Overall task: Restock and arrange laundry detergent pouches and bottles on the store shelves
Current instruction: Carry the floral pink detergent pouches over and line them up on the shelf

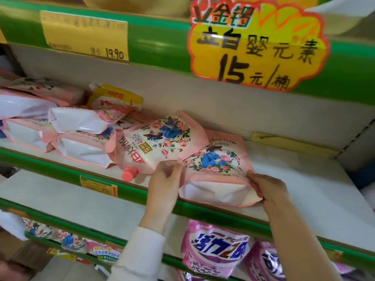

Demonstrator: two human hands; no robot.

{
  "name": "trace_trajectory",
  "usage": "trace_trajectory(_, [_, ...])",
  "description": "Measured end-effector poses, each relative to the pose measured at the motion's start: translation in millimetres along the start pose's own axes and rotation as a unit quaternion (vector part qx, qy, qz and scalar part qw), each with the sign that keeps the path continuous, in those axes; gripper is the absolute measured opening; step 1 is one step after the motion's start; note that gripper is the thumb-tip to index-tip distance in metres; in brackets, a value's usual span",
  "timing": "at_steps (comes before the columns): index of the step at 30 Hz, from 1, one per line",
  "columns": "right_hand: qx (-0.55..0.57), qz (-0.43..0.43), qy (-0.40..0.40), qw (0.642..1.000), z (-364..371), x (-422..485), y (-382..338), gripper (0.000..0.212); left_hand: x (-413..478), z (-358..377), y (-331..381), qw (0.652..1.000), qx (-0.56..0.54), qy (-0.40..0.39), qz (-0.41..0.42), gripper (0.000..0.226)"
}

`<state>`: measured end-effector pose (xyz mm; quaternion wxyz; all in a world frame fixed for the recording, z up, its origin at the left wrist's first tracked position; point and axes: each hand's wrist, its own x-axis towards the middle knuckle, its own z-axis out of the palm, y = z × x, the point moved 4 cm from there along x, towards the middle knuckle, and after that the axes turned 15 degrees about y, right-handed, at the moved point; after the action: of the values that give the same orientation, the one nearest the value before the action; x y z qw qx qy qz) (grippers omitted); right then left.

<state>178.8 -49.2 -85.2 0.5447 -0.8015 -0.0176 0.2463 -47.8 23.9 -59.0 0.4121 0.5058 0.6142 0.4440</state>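
A pink floral detergent pouch (218, 171) lies flat on the white shelf (304, 185), its white base facing me over the green front edge. My left hand (164, 183) pinches its left side and my right hand (267, 189) grips its right bottom corner. A second floral pouch (160, 142) leans against it on the left, its pink cap (129, 174) pointing at the shelf edge. Further left, several pink pouches (81, 134) are stacked on their sides, with a yellow pouch (115, 96) behind them.
A yellow price sign (255, 45) reading 15 hangs from the green shelf rail above, beside a 19.90 tag (85, 37). Purple pouches (217, 250) stand on the shelf below, and floral pouches (67, 240) lie at lower left. The shelf's right end meets a side wall (357, 145).
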Motion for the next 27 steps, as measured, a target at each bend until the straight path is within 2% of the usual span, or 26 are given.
trace_trajectory(4, [0.011,0.0,0.009,1.0,-22,15,4,0.011,2,15,8,0.996,0.071,-0.056,0.027,0.034])
trace_trajectory(13, [-0.013,-0.022,0.032,0.999,-44,18,9,0.015,-2,48,13,0.985,0.08,-0.134,0.074,0.036])
trace_trajectory(16, [-0.032,-0.037,0.031,0.998,-44,19,10,0.015,4,55,15,0.986,0.073,-0.125,0.085,0.032])
trace_trajectory(19, [-0.049,-0.041,0.028,0.998,-44,19,9,0.009,16,59,12,0.989,0.063,-0.114,0.073,0.041])
trace_trajectory(22, [-0.052,-0.05,0.027,0.997,-43,23,6,0.022,28,64,13,0.989,0.063,-0.114,0.07,0.044])
trace_trajectory(25, [-0.053,-0.056,0.027,0.997,-42,21,-2,0.018,38,73,13,0.991,0.045,-0.114,0.055,0.031])
trace_trajectory(27, [-0.058,-0.053,0.027,0.997,-39,21,-6,0.03,37,81,11,0.991,0.031,-0.12,0.048,0.02])
